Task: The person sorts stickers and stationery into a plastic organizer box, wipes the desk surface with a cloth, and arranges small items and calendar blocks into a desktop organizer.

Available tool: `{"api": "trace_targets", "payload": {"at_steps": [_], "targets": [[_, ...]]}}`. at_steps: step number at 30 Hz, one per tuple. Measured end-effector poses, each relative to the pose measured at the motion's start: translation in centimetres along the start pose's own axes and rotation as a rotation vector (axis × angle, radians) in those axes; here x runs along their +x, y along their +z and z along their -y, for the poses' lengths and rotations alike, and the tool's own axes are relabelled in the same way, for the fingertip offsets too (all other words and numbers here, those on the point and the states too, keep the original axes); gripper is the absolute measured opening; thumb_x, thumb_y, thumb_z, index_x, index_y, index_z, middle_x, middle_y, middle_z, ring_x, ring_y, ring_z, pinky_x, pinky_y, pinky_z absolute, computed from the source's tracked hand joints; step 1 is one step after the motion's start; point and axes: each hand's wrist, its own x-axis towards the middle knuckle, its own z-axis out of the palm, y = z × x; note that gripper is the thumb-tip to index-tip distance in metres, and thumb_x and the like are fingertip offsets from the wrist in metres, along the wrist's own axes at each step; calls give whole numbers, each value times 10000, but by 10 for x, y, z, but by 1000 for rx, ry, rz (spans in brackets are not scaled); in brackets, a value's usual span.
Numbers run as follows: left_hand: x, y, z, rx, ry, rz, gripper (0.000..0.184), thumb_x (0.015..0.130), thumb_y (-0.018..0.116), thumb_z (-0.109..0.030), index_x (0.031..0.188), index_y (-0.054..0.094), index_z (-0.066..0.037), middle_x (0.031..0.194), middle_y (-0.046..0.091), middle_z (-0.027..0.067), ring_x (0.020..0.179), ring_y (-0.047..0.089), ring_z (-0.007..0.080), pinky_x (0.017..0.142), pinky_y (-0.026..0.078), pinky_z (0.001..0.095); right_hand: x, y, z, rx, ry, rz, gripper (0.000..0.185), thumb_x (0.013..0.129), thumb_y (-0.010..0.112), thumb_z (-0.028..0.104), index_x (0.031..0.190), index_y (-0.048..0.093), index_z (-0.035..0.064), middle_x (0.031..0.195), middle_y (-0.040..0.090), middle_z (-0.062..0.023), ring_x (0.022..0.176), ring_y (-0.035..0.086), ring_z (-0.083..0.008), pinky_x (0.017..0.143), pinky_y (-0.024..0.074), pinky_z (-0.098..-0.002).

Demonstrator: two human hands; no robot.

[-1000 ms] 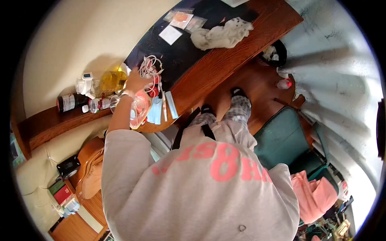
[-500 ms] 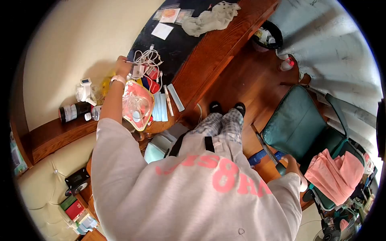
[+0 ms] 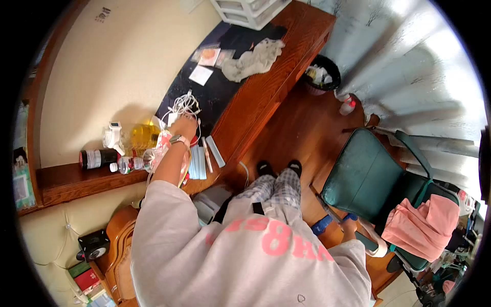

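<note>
My left hand (image 3: 185,126) reaches onto the desk, over the near side of a tangle of white charging cables (image 3: 184,105). Its fingers point down among small items and are mostly hidden, so a hold cannot be made out. A white charger (image 3: 172,118) is beside the fingers. Under my left forearm lies a partly covered red-and-yellow package with a clear plastic piece. Blue face masks (image 3: 197,162) lie to its right. Down by the chair's armrest (image 3: 367,242) is my right hand (image 3: 349,230); its fingers are too small and blurred to read.
Bottles, including a dark one (image 3: 97,158) and one with yellow liquid (image 3: 144,135), are at the left. A crumpled cloth (image 3: 253,60) and white drawers (image 3: 250,13) occupy the desk's far part. A green chair (image 3: 358,171), a bin (image 3: 322,77) and a bottle (image 3: 347,106) stand right.
My left hand has moved from the wall side of the cables to their near side, with the forearm now over the package. My right hand has shifted forward along the armrest. The view has turned.
</note>
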Motion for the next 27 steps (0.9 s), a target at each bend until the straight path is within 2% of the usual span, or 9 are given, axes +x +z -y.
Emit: {"api": "trace_targets", "payload": {"at_steps": [1, 5, 10, 15, 17, 19, 21, 23, 27], "targets": [[-12, -37, -10, 88, 186, 147, 381, 826, 417, -328, 851, 645, -25, 884, 627, 187, 836, 607, 337, 733, 471, 448, -1, -6, 5, 11, 2, -14, 576, 642, 709, 446, 1050, 590, 58, 1049, 605, -119, 947, 594, -254, 758, 483, -341], [39, 28, 35, -50, 148, 187, 399, 810, 448, -333, 888, 623, 17, 943, 592, 240, 883, 574, 383, 779, 454, 418, -9, -14, 20, 36, 36, 66, 608, 629, 724, 433, 1067, 575, 38, 1081, 586, -141, 981, 579, -262, 779, 483, -354], [17, -31, 8, -335, 19, 220, 393, 686, 547, -385, 944, 627, -101, 948, 611, 187, 902, 580, 338, 795, 449, 384, -57, -42, 63, -10, 38, -171, 373, 735, 600, 393, 937, 654, 83, 1018, 621, -104, 928, 608, -245, 729, 498, -353], [41, -5, 25, -493, -49, 222, 319, 615, 639, -375, 675, 651, -62, 603, 621, 102, 563, 609, 222, 555, 463, 309, -74, -43, 96, -47, 64, -170, 309, 768, 554, 353, 905, 667, 100, 981, 638, -76, 885, 624, -230, 690, 506, -337], [25, -48, 26, -900, -137, 533, 336, 615, 635, -318, 796, 645, -34, 685, 636, 110, 646, 628, 214, 579, 476, 310, -117, -60, 101, -162, -31, -193, 304, 764, 561, 362, 896, 671, 112, 954, 647, -66, 875, 627, -218, 682, 504, -319], [29, -64, 39, -962, -222, 715, 235, 652, 635, -292, 689, 598, -63, 569, 566, 21, 448, 488, 124, 417, 356, 241, -133, -61, 109, -108, 7, -7, 359, 746, 602, 326, 1000, 630, 74, 1076, 599, -98, 1002, 575, -234, 771, 487, -346], [30, -68, 48, -1438, -246, 835, 214, 688, 640, -315, 638, 582, -115, 537, 524, 8, 412, 425, 106, 362, 299, 237, -111, -25, 99, -91, 63, 5, 360, 719, 606, 267, 1021, 615, 70, 1065, 599, -111, 932, 599, -276, 730, 498, -374], [31, -106, 62, -1394, -339, 1042, 194, 713, 623, -319, 711, 582, -129, 601, 558, 0, 477, 472, 108, 427, 352, 236, -111, -27, 95, -107, 57, 29, 380, 708, 606, 248, 1039, 592, 64, 1095, 563, -130, 961, 568, -295, 761, 474, -386], [33, -119, 57, -1546, -569, 1042, 279, 744, 565, -359, 859, 601, -107, 745, 623, 53, 592, 563, 148, 602, 455, 269, -120, -60, 92, -137, 10, 38, 427, 684, 607, 209, 1076, 547, 50, 1154, 493, -169, 1017, 506, -334, 821, 427, -409]]}}
